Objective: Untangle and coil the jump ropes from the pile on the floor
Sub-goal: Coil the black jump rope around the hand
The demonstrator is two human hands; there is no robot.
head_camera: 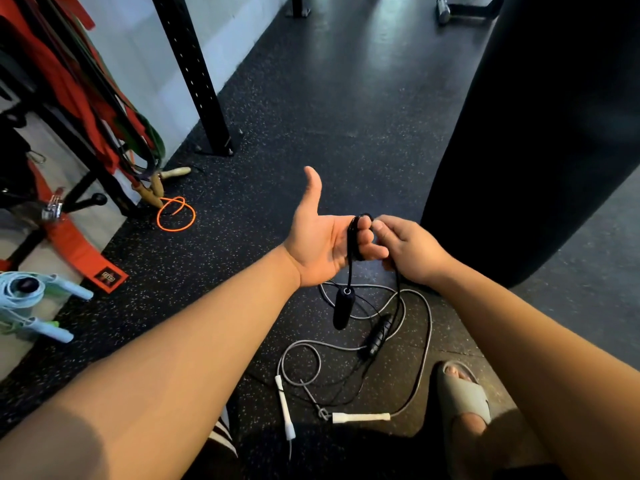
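Holds a few loops of black rope [353, 237] on the curled left hand [322, 237], pinches it just beside with the right hand [408, 247], leaves the grey rope [430, 337] uncoiled below.

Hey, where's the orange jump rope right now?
Head view, left side: the orange jump rope lies looped on the floor, next to the wooden handles at the foot of the rack.
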